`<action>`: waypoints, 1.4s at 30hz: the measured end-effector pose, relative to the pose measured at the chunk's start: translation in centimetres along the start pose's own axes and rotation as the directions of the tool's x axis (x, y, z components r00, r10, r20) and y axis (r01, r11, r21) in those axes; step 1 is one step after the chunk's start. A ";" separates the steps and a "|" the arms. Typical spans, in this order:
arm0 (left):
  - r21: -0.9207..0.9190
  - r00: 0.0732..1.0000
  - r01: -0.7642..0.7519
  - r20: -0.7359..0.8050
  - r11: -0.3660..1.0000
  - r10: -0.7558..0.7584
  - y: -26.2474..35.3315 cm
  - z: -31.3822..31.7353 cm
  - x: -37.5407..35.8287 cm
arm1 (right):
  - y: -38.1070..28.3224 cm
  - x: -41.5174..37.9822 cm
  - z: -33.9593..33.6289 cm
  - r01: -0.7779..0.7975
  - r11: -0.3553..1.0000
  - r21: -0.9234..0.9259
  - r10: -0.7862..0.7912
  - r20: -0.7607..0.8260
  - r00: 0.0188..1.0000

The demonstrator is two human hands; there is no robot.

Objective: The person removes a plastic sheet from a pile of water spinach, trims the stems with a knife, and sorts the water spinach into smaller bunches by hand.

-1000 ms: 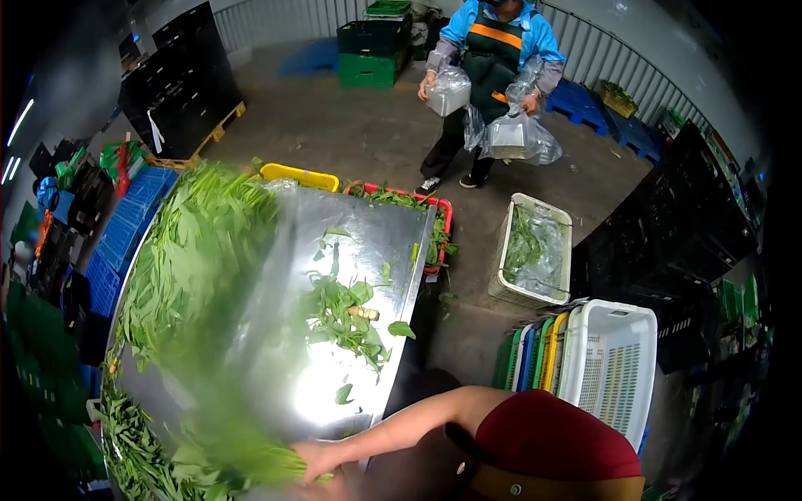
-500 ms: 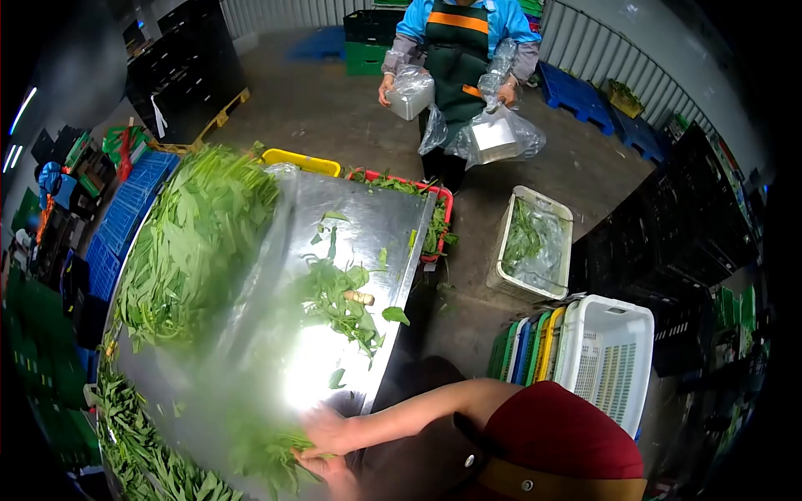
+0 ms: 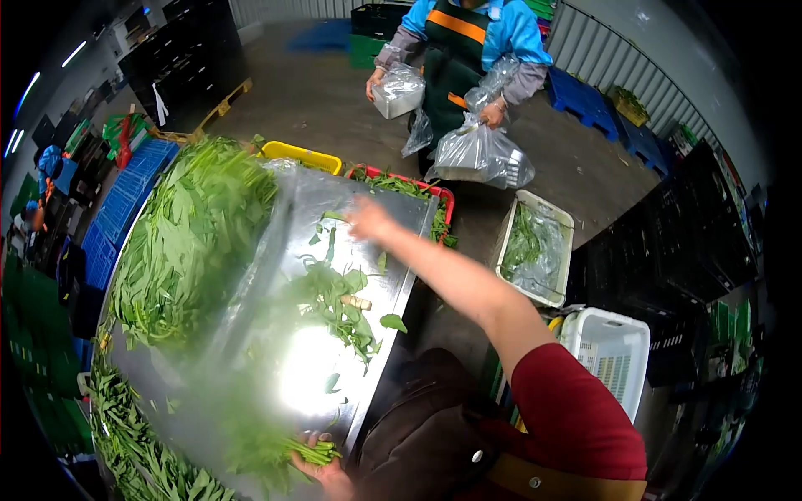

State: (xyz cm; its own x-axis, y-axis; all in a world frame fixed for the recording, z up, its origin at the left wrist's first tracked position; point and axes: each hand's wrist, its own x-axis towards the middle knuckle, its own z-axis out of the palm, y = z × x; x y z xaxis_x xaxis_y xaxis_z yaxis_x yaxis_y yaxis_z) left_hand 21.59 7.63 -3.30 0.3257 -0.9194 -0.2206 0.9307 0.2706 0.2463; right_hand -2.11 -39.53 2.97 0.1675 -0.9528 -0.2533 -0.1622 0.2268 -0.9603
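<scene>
At the near edge of the metal table (image 3: 200,409), my left hand (image 3: 327,478) is closed around the cut stems of a bunch of leafy greens (image 3: 276,451), whose leaves look blurred. My right arm stretches across the table, and my right hand (image 3: 369,220) hovers over its far part, fingers apart, with nothing visible in them. Beneath and beside that hand lie loose leaves and stems (image 3: 342,309), with a small tan piece (image 3: 357,302) among them. A large heap of greens (image 3: 192,242) stands at the left under a clear plastic sheet's edge (image 3: 266,242).
More greens (image 3: 142,442) line the left table edge. Beyond the table are a yellow crate (image 3: 302,156) and a red crate (image 3: 449,204) of trimmings. A white crate (image 3: 565,259) and stacked baskets (image 3: 614,334) stand right. A person (image 3: 455,58) ahead carries plastic-wrapped packs (image 3: 480,154).
My right hand has left the bunch and swung forward over the table. My left hand still grips the stems. The person ahead has moved slightly, lowering one bagged pack.
</scene>
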 end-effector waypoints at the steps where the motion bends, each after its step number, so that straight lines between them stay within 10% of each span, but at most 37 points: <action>1: -0.007 1.000 0.015 0.014 1.000 -0.015 -0.3 -0.2 -0.3 | 0.1 3.7 -3.5 -0.060 0.997 0.044 0.063 -0.080 0.995; 6: 0.146 0.982 0.095 -0.176 0.985 -0.069 -1.7 -1.5 -2.6 | -3.0 9.8 -13.4 -0.138 0.975 -0.175 0.069 -0.351 0.934; 17: 0.271 0.946 0.179 -0.313 0.946 -0.089 -4.2 0.6 -4.9 | -4.4 17.2 -9.8 -0.093 0.985 -0.142 0.059 -0.226 0.972; 26: 0.239 0.752 0.108 -0.654 0.965 0.078 -5.8 5.2 -5.3 | -1.1 8.7 0.1 0.043 0.995 -0.091 -0.015 0.290 0.957; 29: 0.176 0.801 0.156 -0.599 0.972 -0.020 -3.1 0.6 -7.0 | -1.4 2.3 2.4 0.073 0.989 -0.125 -0.004 0.478 0.878; 35: 0.691 0.910 -0.150 -0.184 0.708 0.372 -3.7 10.9 -4.0 | -2.4 -11.6 7.4 0.172 0.971 -0.167 -0.005 0.703 0.711; 38: 0.420 0.899 -0.132 -0.331 0.898 0.287 -3.3 9.2 -2.8 | 0.2 -18.3 12.0 0.047 0.992 -0.116 0.074 0.848 0.525; 42: 0.161 0.857 0.115 -0.515 0.980 -0.016 -3.2 0.5 -1.8 | 5.4 -24.7 16.8 0.465 0.830 -0.308 0.095 0.900 0.426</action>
State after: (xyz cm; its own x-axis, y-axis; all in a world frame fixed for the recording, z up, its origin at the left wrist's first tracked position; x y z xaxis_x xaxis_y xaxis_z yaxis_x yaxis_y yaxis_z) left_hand 17.93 8.26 -3.20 0.3499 -0.6455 -0.6789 0.9229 0.1133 0.3680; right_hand 9.20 -11.38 2.04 0.9307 -0.2026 -0.3044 -0.3565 -0.3172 -0.8788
